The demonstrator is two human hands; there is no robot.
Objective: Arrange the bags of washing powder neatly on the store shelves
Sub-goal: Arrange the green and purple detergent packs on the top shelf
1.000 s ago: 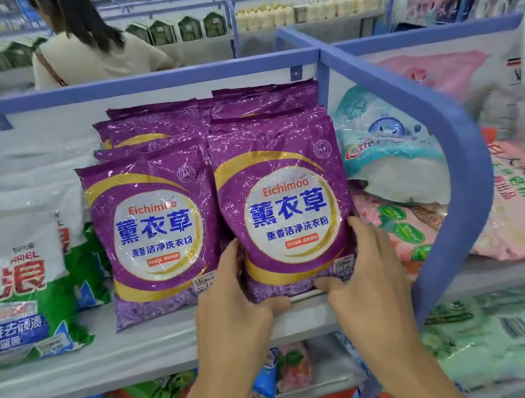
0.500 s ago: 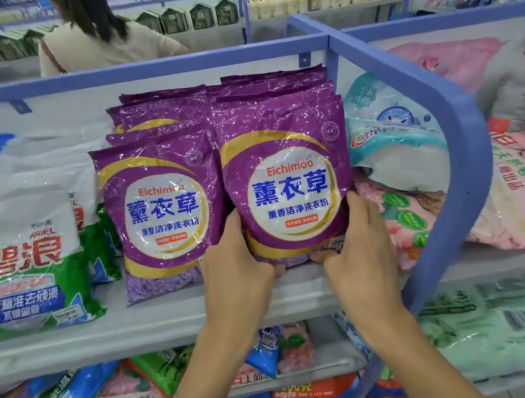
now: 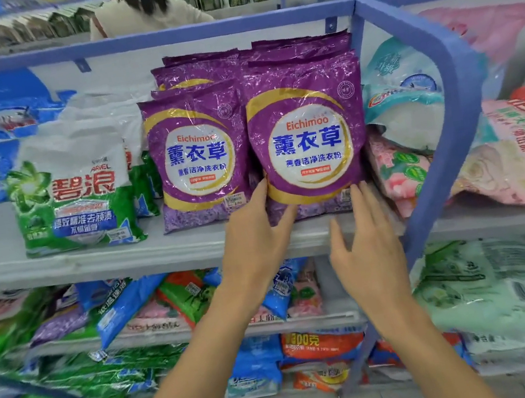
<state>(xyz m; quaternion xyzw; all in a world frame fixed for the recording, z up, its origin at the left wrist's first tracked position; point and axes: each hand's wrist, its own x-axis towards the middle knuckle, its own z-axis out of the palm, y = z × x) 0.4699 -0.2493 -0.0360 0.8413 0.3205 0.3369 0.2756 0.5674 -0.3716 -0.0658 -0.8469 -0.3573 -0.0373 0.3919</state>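
So, biggest thing first: the blue-framed shelf unit [image 3: 459, 96], and its grey middle shelf [image 3: 57, 268] is where it's all happening. On the left of that shelf stands a green and white Ariel bag [image 3: 79, 194]. Past the frame on the right there's a slumped heap of pink bags [image 3: 524, 155]. Between them sit the purple Eichimoo lavender washing powder bags, two rows, several deep.

The left front bag [image 3: 199, 160] stands upright. The right front bag [image 3: 310, 142] is just beside it with edges touching, also upright, its bottom near the shelf's front lip. That's the one getting the attention.

The hands are apart, one at each lower corner. The left hand [image 3: 255, 245] lies against the bottom left corner, fingers straight, thumb across the bottom seam, and it doesn't look clamped. The right hand [image 3: 367, 250] is spread and relaxed with its fingertips [image 3: 358, 189] at the bottom right corner. I can't tell if they actually touch.

Handling-wise, my guess is the glossy film makes it slippery. With powder inside it's probably soft and slumpy, with the weight low down. I'd take it by both lower corners or with flat palms on the sides, not the top seam. Nudge rather than squeeze, since it could tip forward off the lip.
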